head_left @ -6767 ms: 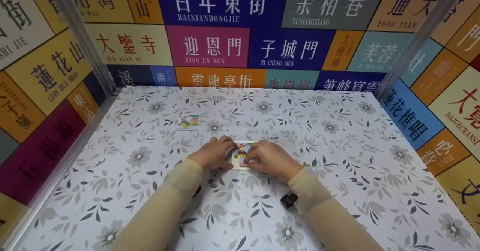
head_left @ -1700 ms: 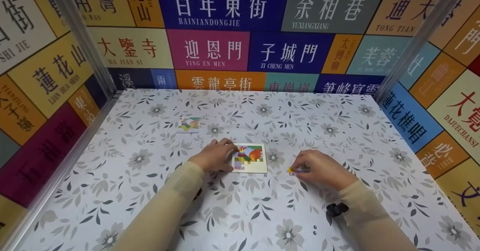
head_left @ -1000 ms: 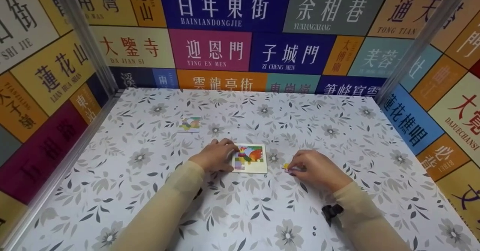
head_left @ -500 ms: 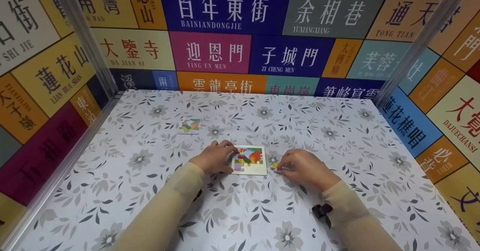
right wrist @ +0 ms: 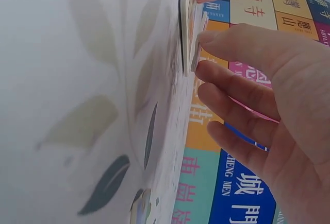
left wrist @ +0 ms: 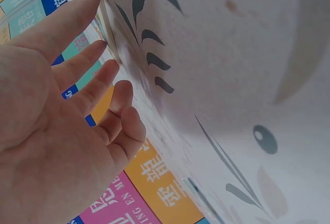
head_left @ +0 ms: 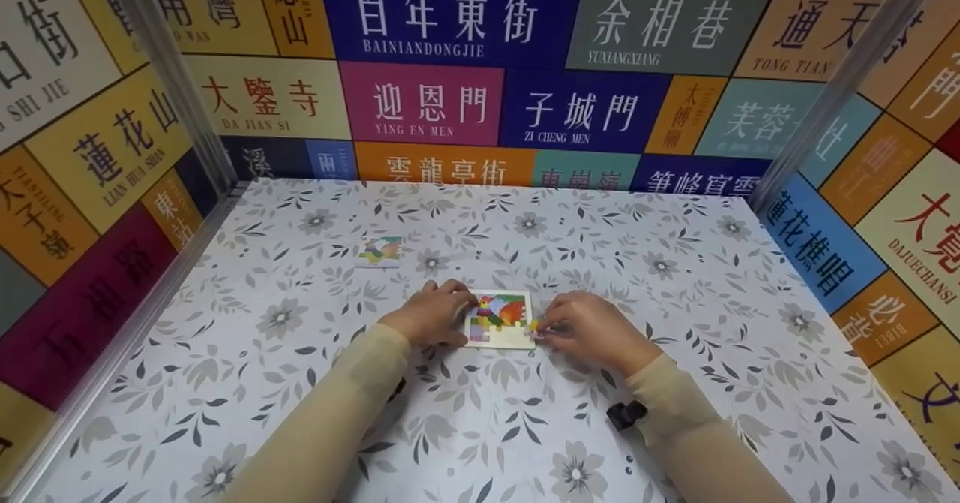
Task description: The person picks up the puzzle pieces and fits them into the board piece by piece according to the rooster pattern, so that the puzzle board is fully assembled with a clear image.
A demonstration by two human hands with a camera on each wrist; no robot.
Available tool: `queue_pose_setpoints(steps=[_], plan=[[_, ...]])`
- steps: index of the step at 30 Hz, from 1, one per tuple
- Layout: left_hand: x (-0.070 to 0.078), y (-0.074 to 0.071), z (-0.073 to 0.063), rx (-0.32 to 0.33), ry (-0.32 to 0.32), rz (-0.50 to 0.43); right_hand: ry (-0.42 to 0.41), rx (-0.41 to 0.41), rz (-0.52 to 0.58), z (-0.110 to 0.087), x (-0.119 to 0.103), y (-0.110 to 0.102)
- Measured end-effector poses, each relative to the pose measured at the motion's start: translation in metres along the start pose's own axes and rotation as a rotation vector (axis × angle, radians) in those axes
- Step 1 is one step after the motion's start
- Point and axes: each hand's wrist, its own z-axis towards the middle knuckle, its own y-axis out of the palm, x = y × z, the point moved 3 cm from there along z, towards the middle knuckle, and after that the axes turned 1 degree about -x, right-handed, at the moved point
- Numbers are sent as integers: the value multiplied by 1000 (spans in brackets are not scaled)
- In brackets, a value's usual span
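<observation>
On the patterned tabletop lies a small jigsaw board [head_left: 510, 340] with a white frame and a partly filled rooster picture. Its lower right part shows bare backing. My left hand [head_left: 426, 314] holds the board at its left side, with thumb and fingertips [left wrist: 111, 65] right at the edge. My right hand [head_left: 596, 330] pinches a small puzzle piece [head_left: 533, 326], with yellow on it, between thumb and index finger, at the board's right edge. In the right wrist view this thin piece [right wrist: 196, 54] overlaps the board [right wrist: 185, 23]; its printed face is mostly hidden.
A rooster picture card [head_left: 379, 252] lies farther back to the left. Another flat coloured piece [right wrist: 139, 208] rests on the table below my right hand, hidden in the head view. Sign-covered walls [head_left: 420, 101] enclose the back and sides.
My right hand has carried the puzzle piece leftward across the table to the board's right edge. My left hand stays at the board. Since the oldest frame, more of the rooster shows, uncovered by the hand.
</observation>
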Motion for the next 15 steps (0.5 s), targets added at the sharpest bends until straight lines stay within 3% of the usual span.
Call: queue_pose_setpoints(steps=[9,15], plan=[[-3,2,1,-12,-39,-18,-1,-17,1,13,-8,7],[-2,3,2,-13,-38,-14,-45,-8,-3,19,-12,10]])
